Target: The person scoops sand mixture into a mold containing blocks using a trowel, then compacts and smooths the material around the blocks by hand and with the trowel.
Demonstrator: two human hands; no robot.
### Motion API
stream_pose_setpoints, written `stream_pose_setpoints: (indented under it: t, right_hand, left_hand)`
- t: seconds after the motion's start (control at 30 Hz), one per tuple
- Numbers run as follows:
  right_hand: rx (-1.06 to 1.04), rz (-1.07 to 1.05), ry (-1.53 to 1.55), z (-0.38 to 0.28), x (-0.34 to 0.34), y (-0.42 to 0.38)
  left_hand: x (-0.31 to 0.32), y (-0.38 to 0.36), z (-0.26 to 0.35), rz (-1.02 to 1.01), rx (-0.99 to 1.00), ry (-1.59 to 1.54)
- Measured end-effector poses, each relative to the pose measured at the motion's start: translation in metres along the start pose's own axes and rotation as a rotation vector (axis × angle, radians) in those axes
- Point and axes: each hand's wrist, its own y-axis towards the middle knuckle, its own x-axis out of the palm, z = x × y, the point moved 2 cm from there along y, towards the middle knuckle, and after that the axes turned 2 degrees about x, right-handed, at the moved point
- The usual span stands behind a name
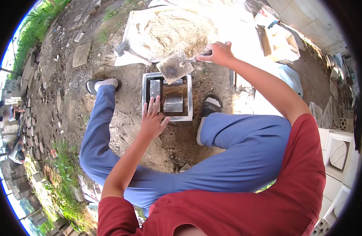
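A rectangular metal mould [190,98] stands on the dirt between my feet, with dark blocks [173,103] inside it. My left hand [152,118] lies with its fingers spread over the mould's left part, fingertips at the lower end of a grey block [155,87]. Closed round the handle of a trowel, my right hand [218,54] is above and right of the mould. The trowel's flat, mortar-stained blade [175,67] is over the mould's far edge. Past it, a pale powdery mix [177,31] is heaped on a white sheet.
A mallet [124,48] rests on the sheet's left corner. Farther right is an open box-like form [281,43]. White moulded blocks [338,153] are stacked at the right edge. A flat stone [82,54] lies on the ground at left, and a person [16,112] is at the far left.
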Motion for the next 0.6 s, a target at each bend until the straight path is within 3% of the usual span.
stream_pose_setpoints:
  t: [0.17,0.27,0.43,0.6]
  right_hand:
    - [0.001,-0.012,0.006,-0.002,-0.002,-0.004]
    - [0.001,-0.017,0.020,-0.004,-0.002,-0.005]
    - [-0.015,0.045,0.002,-0.003,0.000,-0.002]
    - [-0.013,0.029,0.004,-0.005,-0.002,0.000]
  left_hand:
    - [0.018,0.005,0.010,0.140,-0.123,-0.090]
    - [0.021,0.017,0.023,0.008,-0.274,-0.085]
    - [0.031,0.030,0.046,-0.023,-0.315,-0.123]
    - [0.039,0.034,0.072,0.075,-0.349,-0.212]
